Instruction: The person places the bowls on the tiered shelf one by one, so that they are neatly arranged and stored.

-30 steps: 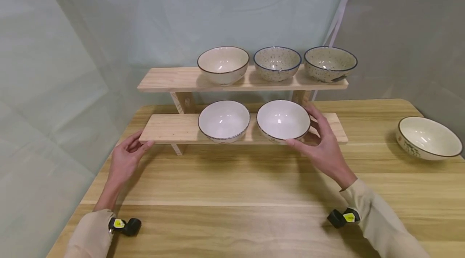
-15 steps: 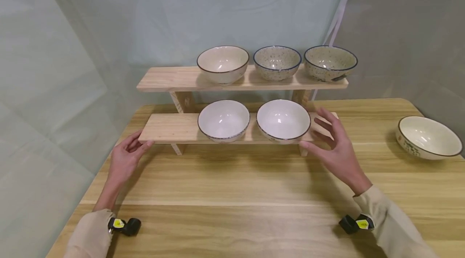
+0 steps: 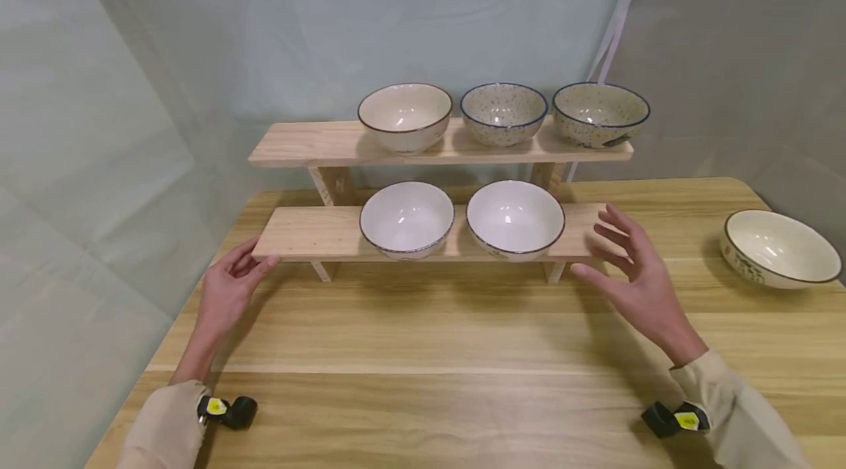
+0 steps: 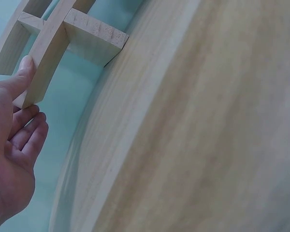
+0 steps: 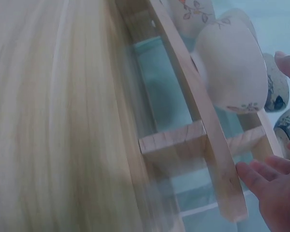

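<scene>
A two-tier wooden shelf stand stands on the table. My left hand grips the left end of its lower board, thumb on the front edge and fingers bent round the end, as the left wrist view shows. Two white bowls with dark rims, a left one and a right one, sit on that board. My right hand has its fingers spread at the board's right end, holding nothing. In the right wrist view its fingertips come right at the board, below a white bowl with floral marks.
On the upper board stand a cream bowl and two speckled blue-rimmed bowls, one in the middle and one at the right end. Another cream bowl with green marks sits at the table's right. Pale sheeting hangs behind.
My right hand has let go of the right white bowl on the lower board and moved right to the board's end. The left hand has stayed in place.
</scene>
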Motion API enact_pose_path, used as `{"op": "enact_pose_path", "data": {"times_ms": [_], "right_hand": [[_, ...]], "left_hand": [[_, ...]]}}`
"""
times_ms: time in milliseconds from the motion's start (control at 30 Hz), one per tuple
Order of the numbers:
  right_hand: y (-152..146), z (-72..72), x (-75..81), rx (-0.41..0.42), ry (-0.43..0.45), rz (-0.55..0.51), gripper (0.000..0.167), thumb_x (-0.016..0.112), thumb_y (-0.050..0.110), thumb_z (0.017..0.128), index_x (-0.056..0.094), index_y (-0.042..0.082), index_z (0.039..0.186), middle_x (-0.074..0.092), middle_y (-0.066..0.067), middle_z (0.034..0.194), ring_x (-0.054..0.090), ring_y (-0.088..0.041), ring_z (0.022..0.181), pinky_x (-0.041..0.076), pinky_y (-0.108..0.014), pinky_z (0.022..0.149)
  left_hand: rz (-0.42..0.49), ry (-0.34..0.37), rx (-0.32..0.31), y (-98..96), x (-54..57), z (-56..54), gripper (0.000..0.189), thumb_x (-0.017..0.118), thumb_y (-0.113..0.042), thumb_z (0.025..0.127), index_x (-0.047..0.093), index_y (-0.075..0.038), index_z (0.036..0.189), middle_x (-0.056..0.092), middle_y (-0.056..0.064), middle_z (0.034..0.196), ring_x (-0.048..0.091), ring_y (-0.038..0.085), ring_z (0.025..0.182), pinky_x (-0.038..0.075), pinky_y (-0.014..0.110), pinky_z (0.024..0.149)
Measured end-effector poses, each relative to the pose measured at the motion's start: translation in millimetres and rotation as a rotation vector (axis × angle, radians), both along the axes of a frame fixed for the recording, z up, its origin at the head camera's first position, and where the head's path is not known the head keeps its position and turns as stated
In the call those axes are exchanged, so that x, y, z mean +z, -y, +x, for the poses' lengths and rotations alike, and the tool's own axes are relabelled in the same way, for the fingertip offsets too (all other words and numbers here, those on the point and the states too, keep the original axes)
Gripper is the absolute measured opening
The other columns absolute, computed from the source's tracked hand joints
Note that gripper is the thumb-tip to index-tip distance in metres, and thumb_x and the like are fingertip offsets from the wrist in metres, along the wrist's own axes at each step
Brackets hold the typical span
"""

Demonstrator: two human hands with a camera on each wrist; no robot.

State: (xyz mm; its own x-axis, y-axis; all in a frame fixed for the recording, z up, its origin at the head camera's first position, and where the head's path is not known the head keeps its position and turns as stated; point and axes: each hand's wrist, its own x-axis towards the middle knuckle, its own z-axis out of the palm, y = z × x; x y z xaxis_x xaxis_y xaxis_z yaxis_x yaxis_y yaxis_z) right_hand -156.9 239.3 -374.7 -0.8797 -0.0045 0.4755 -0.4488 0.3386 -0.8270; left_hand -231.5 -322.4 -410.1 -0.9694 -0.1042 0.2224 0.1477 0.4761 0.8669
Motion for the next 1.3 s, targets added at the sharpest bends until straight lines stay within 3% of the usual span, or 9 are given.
{"op": "enact_pose_path", "data": {"times_ms": [133, 367, 1300], "right_hand": [[-7, 3.8, -0.5, -0.011, -0.006, -0.008, 0.085, 0.072, -0.019, 0.086, 0.035, 0.004, 0.159, 0.042, -0.016, 0.153, 0.053, -0.014, 0.13, 0.048, -0.017, 0.1], [-20, 11.2, -1.9, -0.064, 0.004, 0.006, 0.085, 0.072, -0.017, 0.087, 0.036, 0.008, 0.16, 0.045, -0.001, 0.151, 0.053, -0.011, 0.128, 0.047, -0.015, 0.098], [-74, 40.4, -20.9, -0.23, 0.02, 0.102, 0.089, 0.072, -0.021, 0.085, 0.036, 0.009, 0.161, 0.049, 0.009, 0.144, 0.053, -0.001, 0.121, 0.046, -0.009, 0.092]], "left_hand": [[0.0, -0.006, 0.001, 0.1, -0.5, -0.2, 0.064, 0.07, -0.024, 0.102, 0.045, 0.006, 0.152, 0.055, 0.034, 0.141, 0.058, -0.012, 0.103, 0.05, 0.008, 0.083], [0.002, -0.001, -0.002, 0.6, -0.8, -1.0, 0.064, 0.07, -0.024, 0.102, 0.045, 0.005, 0.153, 0.054, 0.034, 0.141, 0.058, -0.011, 0.103, 0.05, 0.009, 0.083], [0.012, -0.005, -0.015, -0.1, 0.2, 0.1, 0.064, 0.07, -0.024, 0.102, 0.045, 0.006, 0.153, 0.053, 0.034, 0.142, 0.058, -0.011, 0.104, 0.05, 0.009, 0.084]]}}
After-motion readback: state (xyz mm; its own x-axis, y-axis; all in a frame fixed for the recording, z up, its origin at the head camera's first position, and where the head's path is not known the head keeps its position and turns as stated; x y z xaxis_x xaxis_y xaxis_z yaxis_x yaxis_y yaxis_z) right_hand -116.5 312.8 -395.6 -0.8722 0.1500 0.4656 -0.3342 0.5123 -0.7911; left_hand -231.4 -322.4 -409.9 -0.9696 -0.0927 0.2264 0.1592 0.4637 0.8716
